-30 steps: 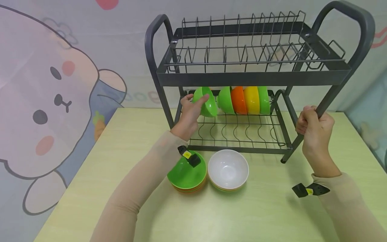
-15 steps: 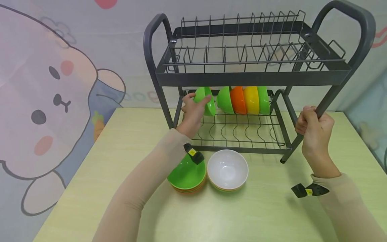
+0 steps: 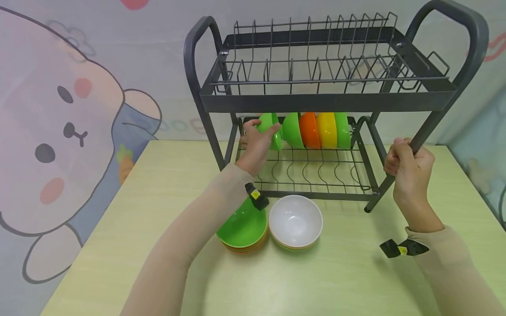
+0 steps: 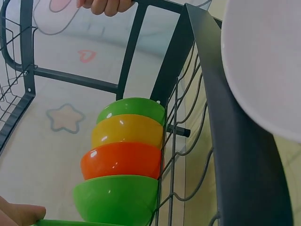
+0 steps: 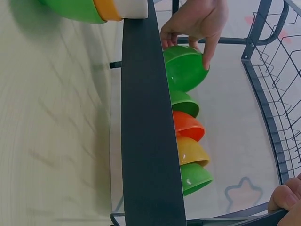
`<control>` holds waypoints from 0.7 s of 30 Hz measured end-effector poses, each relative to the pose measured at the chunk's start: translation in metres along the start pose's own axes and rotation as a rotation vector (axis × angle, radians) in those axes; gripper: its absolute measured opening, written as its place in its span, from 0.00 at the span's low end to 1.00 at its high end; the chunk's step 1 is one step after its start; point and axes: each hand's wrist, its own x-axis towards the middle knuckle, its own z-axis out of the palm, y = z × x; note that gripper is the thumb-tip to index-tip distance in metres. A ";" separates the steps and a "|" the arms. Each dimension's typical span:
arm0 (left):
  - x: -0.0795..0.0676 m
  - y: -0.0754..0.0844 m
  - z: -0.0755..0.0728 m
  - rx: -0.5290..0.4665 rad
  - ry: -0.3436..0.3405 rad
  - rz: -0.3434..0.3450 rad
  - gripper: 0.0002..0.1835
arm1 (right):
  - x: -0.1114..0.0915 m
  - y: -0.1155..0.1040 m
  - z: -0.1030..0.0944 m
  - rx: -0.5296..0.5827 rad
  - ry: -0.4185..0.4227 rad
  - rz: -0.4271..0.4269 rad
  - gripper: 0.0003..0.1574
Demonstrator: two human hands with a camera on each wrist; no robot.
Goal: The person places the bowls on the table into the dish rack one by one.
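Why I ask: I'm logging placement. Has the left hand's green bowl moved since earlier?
Yes: against the rack in the head view, the green bowl in the left hand has shifted right, toward the other bowls.

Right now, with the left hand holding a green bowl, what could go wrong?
The left hand holds the green bowl near its edge, so it might slip. The bowl is close to the row of bowls and could knock them askew. The right hand grips the rack's upright; an uneven pull might jolt everything.
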 end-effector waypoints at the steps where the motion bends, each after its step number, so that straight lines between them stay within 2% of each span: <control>1: 0.000 0.000 0.001 0.008 0.000 0.001 0.30 | 0.000 0.000 0.000 0.010 0.001 0.008 0.24; 11: 0.007 0.001 0.008 0.011 0.018 -0.015 0.33 | -0.001 -0.001 0.000 -0.003 0.007 0.012 0.24; 16: 0.010 0.000 0.009 0.021 0.009 -0.031 0.38 | -0.001 0.000 0.000 -0.053 0.011 -0.016 0.24; 21: 0.014 -0.001 0.010 0.066 -0.004 -0.039 0.42 | -0.001 0.000 0.000 -0.056 0.009 -0.022 0.24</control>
